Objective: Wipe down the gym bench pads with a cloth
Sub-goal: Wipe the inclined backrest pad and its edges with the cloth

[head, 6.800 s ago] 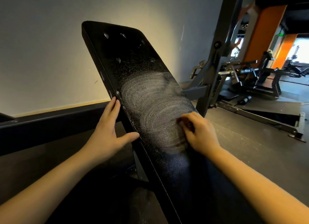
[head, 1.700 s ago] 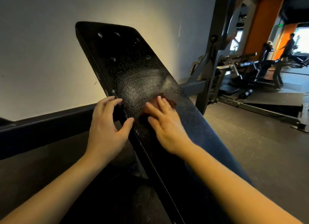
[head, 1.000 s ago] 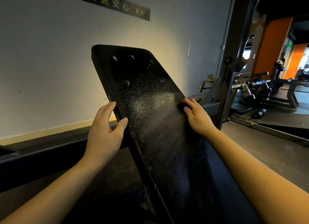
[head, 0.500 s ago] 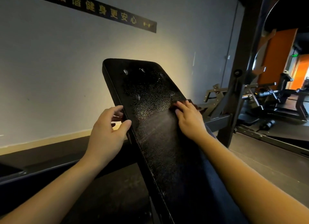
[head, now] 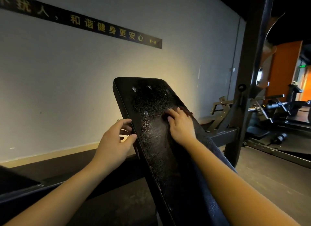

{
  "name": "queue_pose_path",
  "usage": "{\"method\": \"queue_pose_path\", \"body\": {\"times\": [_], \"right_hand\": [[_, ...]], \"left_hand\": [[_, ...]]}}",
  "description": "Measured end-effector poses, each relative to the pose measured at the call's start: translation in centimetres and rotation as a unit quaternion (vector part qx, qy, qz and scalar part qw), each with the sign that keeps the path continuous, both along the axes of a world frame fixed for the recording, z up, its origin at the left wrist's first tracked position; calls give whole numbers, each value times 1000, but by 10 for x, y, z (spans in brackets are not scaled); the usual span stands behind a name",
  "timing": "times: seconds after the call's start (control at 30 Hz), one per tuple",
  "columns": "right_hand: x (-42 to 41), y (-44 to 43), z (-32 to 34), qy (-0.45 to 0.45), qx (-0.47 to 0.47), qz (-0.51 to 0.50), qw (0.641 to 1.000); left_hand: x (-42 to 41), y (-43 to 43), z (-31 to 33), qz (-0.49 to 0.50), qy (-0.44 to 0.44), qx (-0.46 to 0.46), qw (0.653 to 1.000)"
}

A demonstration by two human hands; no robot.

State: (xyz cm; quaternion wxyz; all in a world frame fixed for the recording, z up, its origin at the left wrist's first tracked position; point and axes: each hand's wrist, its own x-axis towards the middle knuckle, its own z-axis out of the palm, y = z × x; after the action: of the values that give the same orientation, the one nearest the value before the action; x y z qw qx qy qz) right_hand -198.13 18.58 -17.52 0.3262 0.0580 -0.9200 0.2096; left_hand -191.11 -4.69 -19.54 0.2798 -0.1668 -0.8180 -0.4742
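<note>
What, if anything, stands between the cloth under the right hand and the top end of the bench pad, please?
Nothing visible does. The right hand presses the dark red cloth on the black textured bench pad; its upper stretch shows only wet specks, and the left hand grips the left edge, aside.

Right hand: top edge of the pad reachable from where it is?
Probably yes. The right hand presses the cloth on the pad; only bare pad lies above it, and the left hand holds the side edge.
</note>
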Motion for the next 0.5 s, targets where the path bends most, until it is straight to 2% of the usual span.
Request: {"method": "queue_pose_path", "body": {"times": [0.1,0.13,0.2,0.23,0.3,0.37,0.43,0.5], "right_hand": [[33,-37,-11,32,67,117,990],[44,-33,-9,35,53,148,987],[58,-17,8,16,-95,192,977],[67,-8,17,1,-185,211,960],[81,7,32,-54,-350,268,896],[99,15,41,-116,-465,321,817],[116,21,47,-156,-508,362,766],[126,29,50,-163,-523,382,744]], "left_hand": [[2,1,7,17,-4,-18,1000],[4,2,9,27,2,-25,999],[9,6,16,47,24,-26,998],[12,8,20,48,38,-26,998],[21,17,33,21,53,-34,998],[32,30,50,-36,10,-47,998],[46,47,67,-81,-59,-45,994],[55,59,78,-96,-97,-17,990]]}}
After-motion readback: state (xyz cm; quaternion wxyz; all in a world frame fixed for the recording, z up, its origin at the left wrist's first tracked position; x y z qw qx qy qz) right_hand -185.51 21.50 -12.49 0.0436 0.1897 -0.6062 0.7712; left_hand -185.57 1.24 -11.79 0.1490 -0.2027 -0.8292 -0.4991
